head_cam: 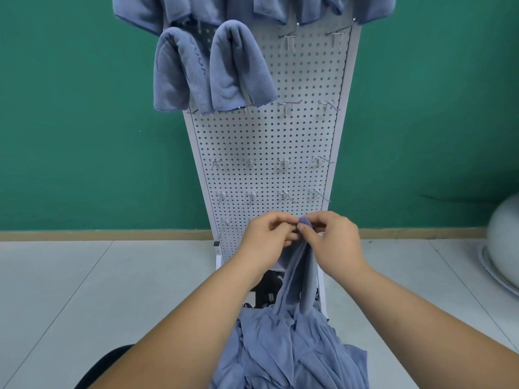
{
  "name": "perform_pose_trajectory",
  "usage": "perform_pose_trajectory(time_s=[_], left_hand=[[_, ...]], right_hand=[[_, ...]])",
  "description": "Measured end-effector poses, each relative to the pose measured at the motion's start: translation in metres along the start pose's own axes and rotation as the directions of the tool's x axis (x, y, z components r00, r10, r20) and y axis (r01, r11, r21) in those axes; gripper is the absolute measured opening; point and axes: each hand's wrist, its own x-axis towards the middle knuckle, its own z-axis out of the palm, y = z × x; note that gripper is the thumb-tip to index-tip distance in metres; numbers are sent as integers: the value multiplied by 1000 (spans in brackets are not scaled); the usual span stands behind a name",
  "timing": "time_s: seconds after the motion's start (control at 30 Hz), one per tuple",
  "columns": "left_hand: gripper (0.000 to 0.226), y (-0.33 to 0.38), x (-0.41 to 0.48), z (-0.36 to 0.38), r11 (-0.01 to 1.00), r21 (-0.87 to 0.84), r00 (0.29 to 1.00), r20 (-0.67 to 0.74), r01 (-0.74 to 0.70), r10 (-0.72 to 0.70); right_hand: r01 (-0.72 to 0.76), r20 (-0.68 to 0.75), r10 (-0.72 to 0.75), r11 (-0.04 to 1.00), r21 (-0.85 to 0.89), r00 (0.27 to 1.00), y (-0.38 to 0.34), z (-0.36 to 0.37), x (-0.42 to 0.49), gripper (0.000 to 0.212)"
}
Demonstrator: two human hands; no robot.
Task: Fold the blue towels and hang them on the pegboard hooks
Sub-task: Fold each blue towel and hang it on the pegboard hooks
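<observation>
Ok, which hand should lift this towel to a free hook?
Probably right: right hand and left hand both pinch the towel corner, but the empty upper hooks are on the right.

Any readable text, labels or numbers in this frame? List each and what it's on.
Embossed lettering running down the left folded blue towel hung on the white perforated pegboard: too blurred to read.
Pegboard itself, metal hooks, loose blue towel: no text visible.

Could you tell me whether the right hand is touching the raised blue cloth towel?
Touching: the head view shows the right hand pinching the blue cloth towel by its corner.
</observation>
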Motion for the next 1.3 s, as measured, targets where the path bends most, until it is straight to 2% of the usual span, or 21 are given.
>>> perform_pose_trajectory(time_s=[0.07,0.13,0.2,0.33,0.4,0.47,0.53,0.57,0.67,0.73,0.9,0.97,1.07,1.13,1.2,1.27,1.3], left_hand=[[23,-7,7,-11,946,316,995,-45,-75,94],[21,-15,10,-21,780,614,987,-13,-117,159],[15,-21,12,-29,607,783,984,38,-136,172],[14,-27,15,-40,379,916,981,70,-135,180],[18,-21,16,-44,301,941,962,74,-155,264],[19,-13,18,-48,267,944,914,73,-192,398],[18,-6,19,-50,281,933,880,70,-224,471],[15,-5,19,-51,321,918,883,60,-232,465],[8,-2,18,-52,533,823,931,-15,-195,364],[8,-2,17,-52,573,799,942,-25,-182,335],[23,-4,18,-57,531,824,941,5,-195,339],[26,-4,18,-56,439,878,936,27,-189,350],[17,-5,19,-53,269,956,933,13,-117,360],[22,-7,18,-51,247,965,943,1,-88,333],[32,-7,16,-46,355,915,953,87,-193,292],[46,-4,9,-36,534,774,940,251,-339,232],[44,-3,7,-31,600,708,928,302,-373,220]], right_hand=[[3,14,-3,1000,7,1000,2,-6,5,5],[-7,12,7,999,44,1000,4,-12,8,5],[-13,15,12,995,97,1000,8,-19,12,5],[-14,11,13,991,134,1000,19,-36,22,5],[-4,32,2,996,92,999,26,-45,26,5],[-1,72,2,1000,-8,997,34,-53,28,4],[20,132,2,987,-160,991,42,-57,29,7],[36,166,2,973,-228,986,44,-58,29,9],[57,234,20,946,-318,972,46,-60,29,10],[75,258,16,938,-337,966,45,-62,29,7],[125,326,-20,945,-302,945,43,-71,32,11],[126,337,-40,963,-239,941,42,-71,31,12],[112,330,-71,988,-109,941,39,-64,28,14],[106,325,-96,994,-12,941,34,-56,23,14],[100,325,-120,992,79,938,28,-48,18,14],[111,333,-152,984,137,931,20,-39,12,14],[118,341,-166,980,159,925,17,-35,9,14]])
